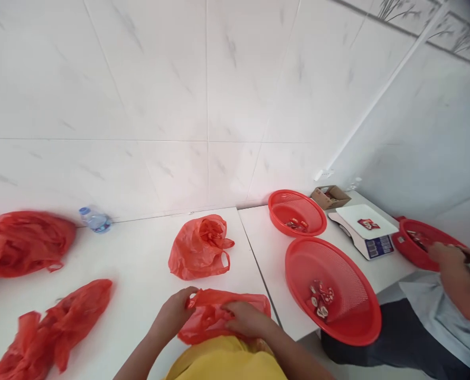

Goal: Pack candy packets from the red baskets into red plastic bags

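A red plastic bag (pixel 209 333) lies at the table's front edge, against a yellow garment. My left hand (pixel 178 311) pinches its upper left rim, with the thumb and fingers closed on the film. On the right side of the same bag is my right hand (pixel 246 319), its fingers curled over the plastic at the opening; the fingertips are partly hidden. What the bag holds, if anything, I cannot make out. Just beyond stands another red plastic bag (pixel 191 253), bunched at the top, with a handle loop at its right.
Filled-looking red bags (pixel 33 243) and a crumpled red bag (pixel 74 311) lie left, near a water bottle (pixel 95 220). At right are red baskets (pixel 348 295) holding small packets, a scale (pixel 365 221) bearing a packet, and a cardboard box (pixel 330 197). A co-worker's hand (pixel 447 256) reaches another basket.
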Available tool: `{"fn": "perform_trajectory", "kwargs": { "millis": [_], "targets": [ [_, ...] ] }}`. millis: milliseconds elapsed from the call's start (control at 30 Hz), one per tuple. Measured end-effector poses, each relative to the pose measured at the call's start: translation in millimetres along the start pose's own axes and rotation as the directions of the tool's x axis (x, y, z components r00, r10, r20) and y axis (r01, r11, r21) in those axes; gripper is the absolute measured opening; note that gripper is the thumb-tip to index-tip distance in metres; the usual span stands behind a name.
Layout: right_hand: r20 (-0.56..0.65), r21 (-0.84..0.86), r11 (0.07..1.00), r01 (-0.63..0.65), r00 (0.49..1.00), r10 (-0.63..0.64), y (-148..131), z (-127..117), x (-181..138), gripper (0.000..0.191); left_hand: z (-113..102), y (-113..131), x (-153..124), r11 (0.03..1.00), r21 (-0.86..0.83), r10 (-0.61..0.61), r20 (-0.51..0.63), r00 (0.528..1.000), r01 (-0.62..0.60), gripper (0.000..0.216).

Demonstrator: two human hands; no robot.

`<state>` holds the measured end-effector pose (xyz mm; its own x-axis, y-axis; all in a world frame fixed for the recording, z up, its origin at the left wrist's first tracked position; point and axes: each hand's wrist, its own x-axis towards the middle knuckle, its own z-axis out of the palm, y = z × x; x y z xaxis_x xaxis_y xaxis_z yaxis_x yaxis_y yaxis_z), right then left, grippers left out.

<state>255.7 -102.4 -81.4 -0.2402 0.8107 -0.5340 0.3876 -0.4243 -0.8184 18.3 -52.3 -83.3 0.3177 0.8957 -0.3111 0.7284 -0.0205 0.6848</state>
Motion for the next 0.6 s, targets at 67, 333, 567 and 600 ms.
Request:
{"fn": "perform_trajectory", "kwargs": {
  "millis": [67, 333, 567, 600],
  "targets": [
    [0.079, -0.018, 0.990, 0.142, 0.987, -0.140, -12.3, -13.4, -8.7, 0.036, -2.7, 12.7, -2.5, 0.993, -0.108, -0.025, 0.104, 0.994, 0.037, 0.026],
    [-0.653, -0.419, 0.903, -0.097, 0.723, -0.226, 21.1, -107.4, -18.0, 0.048, -5.6, 31.1, -5.2, 0.822, -0.536, -0.154, 0.119, 0.981, 0.194, 0.041],
    [-0.725, -0.264, 0.898, -0.353, 0.686, 0.056, 81.9, -120.7, -24.5, 0.064, -2.7, 24.3, 0.2, 0.770, -0.579, -0.304, 0.034, 0.952, 0.267, 0.046],
    [-0.713, -0.260, 0.906, -0.334, 0.699, 0.053, 82.4, -116.8, -23.3, 0.063, -2.9, 24.5, 0.4, 0.770, -0.579, -0.305, 0.035, 0.952, 0.268, 0.046]
  ]
}}
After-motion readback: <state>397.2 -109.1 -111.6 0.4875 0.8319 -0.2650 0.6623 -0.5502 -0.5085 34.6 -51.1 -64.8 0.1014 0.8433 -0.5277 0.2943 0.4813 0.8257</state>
